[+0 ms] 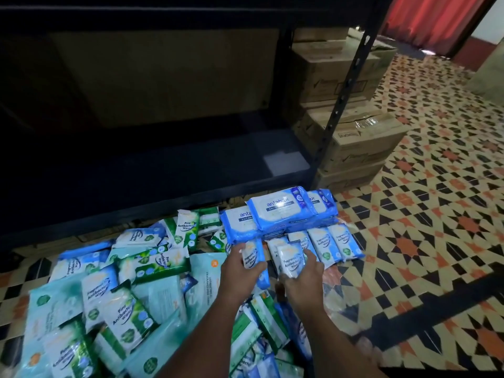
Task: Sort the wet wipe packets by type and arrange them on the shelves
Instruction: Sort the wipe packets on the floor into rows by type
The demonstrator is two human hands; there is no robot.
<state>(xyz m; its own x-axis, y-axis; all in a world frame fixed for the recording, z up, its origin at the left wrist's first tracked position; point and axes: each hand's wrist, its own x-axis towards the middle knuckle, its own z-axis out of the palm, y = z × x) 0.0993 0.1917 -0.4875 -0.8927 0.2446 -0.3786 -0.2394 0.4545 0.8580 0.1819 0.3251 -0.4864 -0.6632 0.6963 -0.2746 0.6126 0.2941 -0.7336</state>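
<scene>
My left hand (240,271) grips a small blue-and-white wipe packet (252,256). My right hand (305,276) grips another blue "Fragrance Free Antibacterial Wipes" packet (291,259). Just beyond both hands, a row of the same blue packets (332,245) lies on the floor. Behind that row sits a stack of large blue Antabax packs (283,211). A loose heap of green pine packets (120,320), blue packets and pale teal packs (51,309) covers the floor at lower left. The dark shelf board (152,173) above the heap holds no packets.
A black perforated shelf post (341,105) stands at the shelf's right corner. Stacked cardboard boxes (360,143) sit behind it. Patterned floor tiles (425,214) spread to the right. A red curtain (433,20) hangs at the top right.
</scene>
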